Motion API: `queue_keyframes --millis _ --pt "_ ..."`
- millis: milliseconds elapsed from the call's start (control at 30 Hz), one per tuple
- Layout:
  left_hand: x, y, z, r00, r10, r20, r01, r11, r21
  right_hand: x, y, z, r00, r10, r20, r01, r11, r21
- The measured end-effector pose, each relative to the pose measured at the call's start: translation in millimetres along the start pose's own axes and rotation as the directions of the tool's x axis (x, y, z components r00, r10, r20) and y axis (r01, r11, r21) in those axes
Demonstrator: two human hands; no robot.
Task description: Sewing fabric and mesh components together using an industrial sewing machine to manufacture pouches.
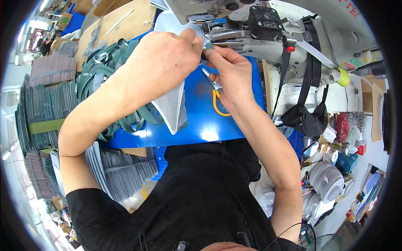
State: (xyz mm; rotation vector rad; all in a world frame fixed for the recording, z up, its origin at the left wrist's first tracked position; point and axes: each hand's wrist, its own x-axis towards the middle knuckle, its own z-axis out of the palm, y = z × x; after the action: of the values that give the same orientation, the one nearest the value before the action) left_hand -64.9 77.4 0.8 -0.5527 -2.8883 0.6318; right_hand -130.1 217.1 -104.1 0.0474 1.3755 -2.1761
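The pale grey, tapering mesh-fabric panel (172,109) lies on the glossy blue table (196,115), partly under the left forearm; its long axis runs from the far side, by the grey-white sewing machine (351,35), toward the near edge, and its narrow tip points at the wearer, just short of that edge.

The left hand (178,54) is curled over the far part of the panel, its fingertips hidden, so I cannot tell what it grips; the right hand (234,71) has thumb and fingers drawn narrow beside a small dark-green piece (209,45), though whether they pinch it is unclear.

The panel looks light and limp, with a somewhat firmer border; it probably slides easily on the table, so the border seems the better hold, one hand at each side, with little pull on the mesh.

Orange-handled metal scissors (216,86) lie by the right wrist; heaped dark-green webbing straps (88,69) fill the table's left side.
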Motion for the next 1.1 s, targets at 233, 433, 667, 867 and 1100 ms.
queue_keyframes --millis 233,433,667,867,1100 --pt "3 21 3 0.991 -0.131 -0.014 0.129 0.986 -0.103 -4 1 -1 1.0 0.019 -0.011 -0.018 0.999 0.028" --pt "16 47 19 0.948 -0.305 -0.094 0.27 0.923 -0.275 -5 -2 -6 0.999 0.012 0.049 -0.018 0.994 0.11" --pt "9 54 39 0.839 -0.538 -0.081 0.398 0.709 -0.582 -5 17 -26 0.928 -0.319 0.192 0.342 0.935 -0.098" --pt "-3 46 58 0.817 -0.545 -0.186 0.238 0.613 -0.753 -24 17 -34 0.86 -0.381 0.339 0.509 0.667 -0.543" --pt "-28 61 51 0.793 -0.505 -0.341 0.145 0.7 -0.7 -31 22 -32 0.913 -0.246 0.324 0.273 0.961 -0.039"
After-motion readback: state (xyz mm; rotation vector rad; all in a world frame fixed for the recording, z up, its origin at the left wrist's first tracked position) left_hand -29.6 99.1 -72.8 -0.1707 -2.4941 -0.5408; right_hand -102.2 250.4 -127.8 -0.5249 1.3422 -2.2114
